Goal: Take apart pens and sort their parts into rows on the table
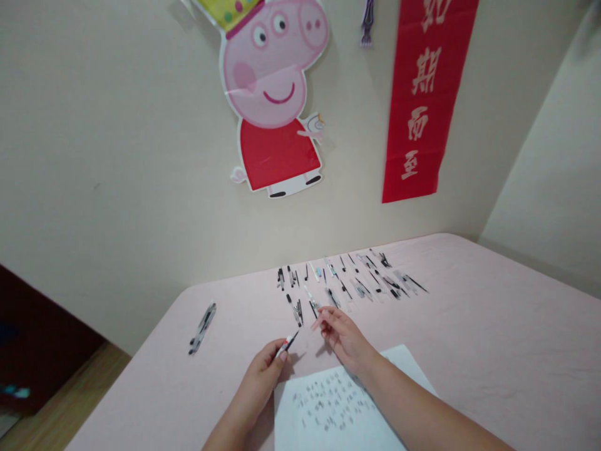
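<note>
My left hand (261, 374) is closed in a pinch on a small pen part (288, 343) with a black tip and a red and white body, held just above the pink table (493, 351). My right hand (344, 334) reaches forward, its fingertips together on a thin clear piece (318, 321) at the near edge of several scattered pen parts (350, 283). A white sheet of paper (338, 407) with handwriting lies under my right forearm.
A whole assembled pen (202, 327) lies alone at the table's left. On the wall behind hang a cartoon pig cut-out (277, 100) and a red banner (425, 94). The floor (61, 407) shows past the table's left edge.
</note>
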Motion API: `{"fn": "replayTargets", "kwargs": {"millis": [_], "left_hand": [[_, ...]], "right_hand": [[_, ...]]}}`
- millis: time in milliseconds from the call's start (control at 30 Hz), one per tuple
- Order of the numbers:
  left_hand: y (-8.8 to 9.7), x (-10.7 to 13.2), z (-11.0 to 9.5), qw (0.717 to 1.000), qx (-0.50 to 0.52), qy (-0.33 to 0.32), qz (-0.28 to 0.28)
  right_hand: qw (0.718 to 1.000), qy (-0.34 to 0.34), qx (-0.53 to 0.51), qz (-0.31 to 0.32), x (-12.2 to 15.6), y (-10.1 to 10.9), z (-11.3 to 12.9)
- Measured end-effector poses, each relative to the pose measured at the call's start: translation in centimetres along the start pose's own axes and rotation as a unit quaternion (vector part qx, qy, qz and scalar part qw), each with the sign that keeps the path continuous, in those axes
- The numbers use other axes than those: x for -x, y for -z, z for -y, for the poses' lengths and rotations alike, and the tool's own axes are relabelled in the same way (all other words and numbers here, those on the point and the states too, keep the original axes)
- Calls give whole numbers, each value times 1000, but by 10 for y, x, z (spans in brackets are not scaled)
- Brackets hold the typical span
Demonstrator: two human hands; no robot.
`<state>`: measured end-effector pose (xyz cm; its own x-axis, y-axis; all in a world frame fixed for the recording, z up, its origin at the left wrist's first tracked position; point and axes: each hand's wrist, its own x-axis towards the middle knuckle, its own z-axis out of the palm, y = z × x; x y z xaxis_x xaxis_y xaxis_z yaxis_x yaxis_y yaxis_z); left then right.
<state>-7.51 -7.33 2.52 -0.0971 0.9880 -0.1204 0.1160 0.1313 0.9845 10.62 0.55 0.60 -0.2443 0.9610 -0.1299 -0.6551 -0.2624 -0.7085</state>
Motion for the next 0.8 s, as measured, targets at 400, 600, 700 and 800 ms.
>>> {"fn": "replayTargets", "kwargs": {"millis": [400,600,700,800], "left_hand": [[-23,-32,18,996,76,41,36],[-34,-28,2,994,-14,-56,88],[-38,-26,6,994,-58,-53,73],[-36,-34,15,993,-92,-75,23]], "right_hand": [[982,-11,186,30,9,-11,-13],[985,-3,172,23,7,-9,-16],[985,-12,172,18,8,-10,-15],[985,-8,174,13,10,-11,-13]]}}
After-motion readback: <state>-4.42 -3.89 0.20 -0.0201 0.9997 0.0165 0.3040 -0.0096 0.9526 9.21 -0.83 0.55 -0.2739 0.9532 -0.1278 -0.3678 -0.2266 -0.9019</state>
